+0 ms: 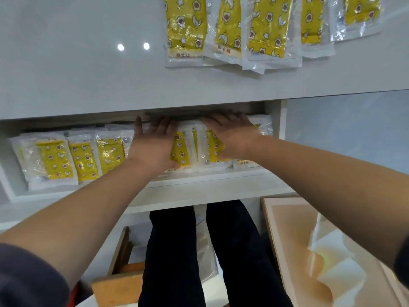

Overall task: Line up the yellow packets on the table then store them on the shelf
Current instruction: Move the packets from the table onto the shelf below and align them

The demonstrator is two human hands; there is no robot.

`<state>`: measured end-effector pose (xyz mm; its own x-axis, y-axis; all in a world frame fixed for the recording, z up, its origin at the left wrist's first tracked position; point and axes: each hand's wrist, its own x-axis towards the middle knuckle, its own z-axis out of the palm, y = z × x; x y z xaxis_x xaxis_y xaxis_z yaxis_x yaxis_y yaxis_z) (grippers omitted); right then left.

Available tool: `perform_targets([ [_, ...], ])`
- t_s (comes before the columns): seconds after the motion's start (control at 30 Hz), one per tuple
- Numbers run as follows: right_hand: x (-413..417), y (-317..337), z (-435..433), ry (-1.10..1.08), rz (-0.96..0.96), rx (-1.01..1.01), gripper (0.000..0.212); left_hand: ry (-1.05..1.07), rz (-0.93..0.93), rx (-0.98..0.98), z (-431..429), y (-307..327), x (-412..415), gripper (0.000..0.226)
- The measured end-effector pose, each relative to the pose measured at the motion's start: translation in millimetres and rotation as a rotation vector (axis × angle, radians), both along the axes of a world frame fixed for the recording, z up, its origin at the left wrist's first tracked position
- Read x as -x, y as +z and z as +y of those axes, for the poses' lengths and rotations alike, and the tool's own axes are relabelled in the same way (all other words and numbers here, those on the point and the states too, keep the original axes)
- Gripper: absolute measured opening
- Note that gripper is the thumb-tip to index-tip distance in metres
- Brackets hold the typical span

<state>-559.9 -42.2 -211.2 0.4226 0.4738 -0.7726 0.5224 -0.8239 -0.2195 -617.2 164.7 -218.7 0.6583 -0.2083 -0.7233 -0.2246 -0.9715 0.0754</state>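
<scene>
Both hands reach into shelf (199, 180), palms down. Left hand (152, 145) flat, fingers straight, slightly spread, pressing on shelf packets (183, 151). Right hand (230, 134) flat, fingers straight, on same yellow row, just beside left hand; fingertips blurred. Spare row (81, 160) lies left of left hand. Table packets (265, 29), five, overlapping, on table (88, 74) beyond fingertips, mostly past right hand.

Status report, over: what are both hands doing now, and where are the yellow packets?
Left hand and right hand flat on shelf packets. Table packets lie on table, not yet stored. Nothing in the way.
</scene>
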Motion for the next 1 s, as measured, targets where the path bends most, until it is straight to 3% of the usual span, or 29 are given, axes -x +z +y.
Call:
perform_targets([
  [0.17,-3,-7,2,-0.176,0.016,-0.006,0.105,0.094,-0.040,0.102,-8,-3,-16,0.102],
  [0.3,11,-12,12,-0.082,-0.063,-0.024,0.097,0.057,-0.041,0.150,-11,-7,-13,0.089],
  [0.47,-8,-2,-11,-0.253,0.040,-0.035,0.092,0.049,-0.057,0.136,-14,-4,-18,0.087],
  [0.6,-16,-5,-44,-0.317,-0.121,0.044,0.065,0.123,-0.129,0.219,-40,-6,-29,0.072],
  [0.7,-7,-19,-47,-0.335,-0.207,-0.014,0.052,0.147,-0.135,0.241,-65,-21,-33,0.063],
  [1.0,22,-45,-46,-0.267,-0.405,-0.164,0.049,0.017,-0.373,0.234,-68,-52,-6,0.048],
])
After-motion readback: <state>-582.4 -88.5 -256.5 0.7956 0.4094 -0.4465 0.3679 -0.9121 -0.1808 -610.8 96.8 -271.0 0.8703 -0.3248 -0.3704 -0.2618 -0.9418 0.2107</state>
